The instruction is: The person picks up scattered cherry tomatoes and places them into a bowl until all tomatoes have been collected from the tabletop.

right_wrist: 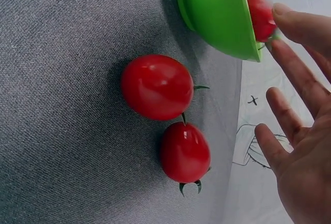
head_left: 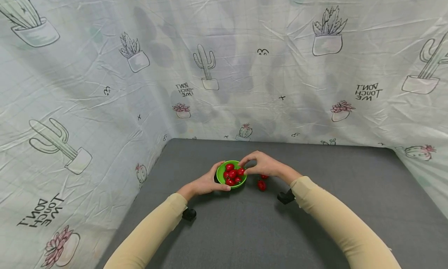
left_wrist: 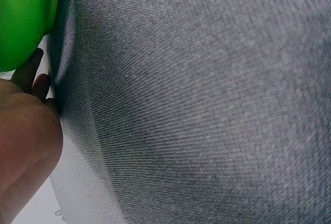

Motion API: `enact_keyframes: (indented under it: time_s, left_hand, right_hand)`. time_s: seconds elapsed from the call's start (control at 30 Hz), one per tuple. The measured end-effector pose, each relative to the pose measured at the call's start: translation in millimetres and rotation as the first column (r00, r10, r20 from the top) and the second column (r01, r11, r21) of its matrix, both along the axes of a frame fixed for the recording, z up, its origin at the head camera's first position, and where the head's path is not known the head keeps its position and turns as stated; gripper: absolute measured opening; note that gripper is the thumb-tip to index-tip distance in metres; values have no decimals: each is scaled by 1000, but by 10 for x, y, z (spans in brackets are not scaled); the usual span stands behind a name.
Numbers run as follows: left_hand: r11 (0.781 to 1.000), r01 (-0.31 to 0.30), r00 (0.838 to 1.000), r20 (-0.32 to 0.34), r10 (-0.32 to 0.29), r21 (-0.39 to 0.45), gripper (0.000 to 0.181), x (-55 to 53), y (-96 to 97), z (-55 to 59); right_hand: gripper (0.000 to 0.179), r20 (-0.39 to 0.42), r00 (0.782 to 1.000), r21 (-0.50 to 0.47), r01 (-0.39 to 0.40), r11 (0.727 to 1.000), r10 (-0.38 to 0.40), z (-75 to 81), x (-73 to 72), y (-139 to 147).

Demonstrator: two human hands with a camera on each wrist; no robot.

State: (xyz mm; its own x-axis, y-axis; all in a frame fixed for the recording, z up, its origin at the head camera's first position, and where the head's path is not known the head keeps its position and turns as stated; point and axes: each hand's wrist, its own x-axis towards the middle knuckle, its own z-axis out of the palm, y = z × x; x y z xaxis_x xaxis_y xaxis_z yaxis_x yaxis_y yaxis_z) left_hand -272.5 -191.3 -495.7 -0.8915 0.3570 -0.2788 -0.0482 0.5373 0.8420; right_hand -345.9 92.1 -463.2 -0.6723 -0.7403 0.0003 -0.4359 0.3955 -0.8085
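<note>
Cactus-printed pale cloth (head_left: 231,72) hangs behind and to the left of a grey bench (head_left: 245,230), on which the work is laid out. One person, pale yellow sleeves (head_left: 336,218); black wrist unit (head_left: 189,214) below the left cuff, second black unit (head_left: 286,198) below the right.

Container: green bowl (right_wrist: 217,12), towards the far side of the bench, between the two hands. Whether its foot sits flat on the surface could not be confirmed.

Left grip (head_left: 206,182): clamped on the bowl's left side, thumb along the near rim, fingers round the far side.

Right grip (head_left: 263,165): at the bowl's right rim. Thumb and forefinger appear to pinch the rim tomato (right_wrist: 262,22); other fingers spread. That tomato is slightly blurred; whether it is lifted or rests on its neighbours cannot be told.

Tally: several heaped tomatoes (head_left: 232,174) inside the bowl. Outside, right of it and below the right grip, a rounder loose tomato (right_wrist: 157,87) and, just beside it, a smaller loose tomato (right_wrist: 185,154), both with green stalks.

Progress (judgement): part done, probably past halfway if filling is meant, with two loose pieces outstanding. Direction of transfer, into or out of the bowl, not established from these views.
</note>
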Motion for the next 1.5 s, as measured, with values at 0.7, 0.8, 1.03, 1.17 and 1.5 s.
enact_keyframes:
  time_s: [0.7, 0.8, 1.03, 1.17, 1.5]
  left_hand:
    - [1000, 1, 1000, -14, -1, -4, 102, 4, 4, 5]
    - [1000, 3, 1000, -18, -3, -6, 102, 4, 10, 2]
    - [1000, 10, 1000, -26, -10, 5, 100, 6, 9, 6]
    - [1000, 17, 1000, -24, -17, 11, 100, 8, 2, 11]
    - [999, 32, 999, -17, -32, 24, 103, 12, -16, 16]
  right_hand:
    - [32, -17, 997, -57, 77, 995, -78, 92, -5, 232]
    - [33, -7, 996, -69, 86, 994, -86, 106, -4, 298]
    - [33, -11, 994, -63, 112, 992, -113, 124, 3, 429]
    - [33, -6, 991, -58, 130, 990, -130, 123, 12, 481]
    - [38, 6, 991, -18, 136, 991, -136, 88, 27, 617]
